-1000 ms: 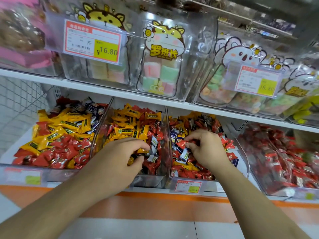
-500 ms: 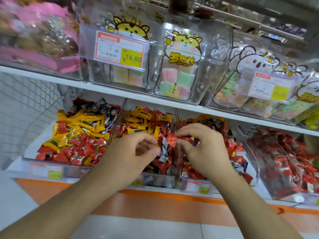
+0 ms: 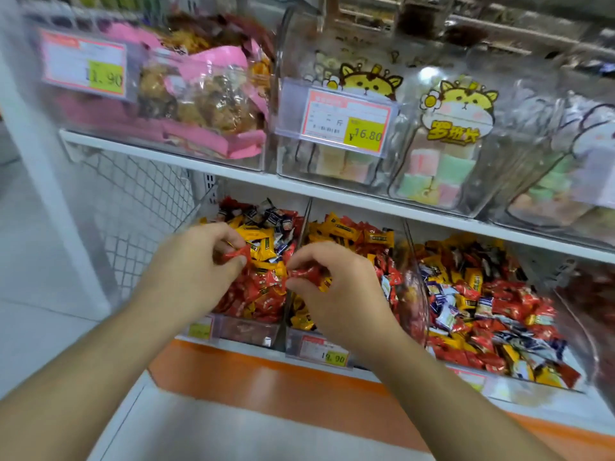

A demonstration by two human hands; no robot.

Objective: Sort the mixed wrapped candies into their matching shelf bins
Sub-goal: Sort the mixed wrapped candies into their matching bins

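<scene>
Your left hand [image 3: 196,261] pinches a red candy [image 3: 237,254] between thumb and curled fingers [image 3: 233,236] above the leftmost bin [image 3: 246,331], and your right hand [image 3: 336,294] pinches another red candy [image 3: 304,272] over the divider beside the middle bin [image 3: 412,294]. These wrapped sweets look light and crinkly (probably slippery), so hold the body, not the twisted ends. The bins sit on a white shelf [image 3: 366,201] under clear tubs, in a shop aisle.

Both my arms reach forward, bare forearms angled inward. My left hand [image 3: 196,261] has fingers curled, thumb and forefinger pinched together. My right hand [image 3: 336,287] is close beside it, fingertips pinching too.
</scene>
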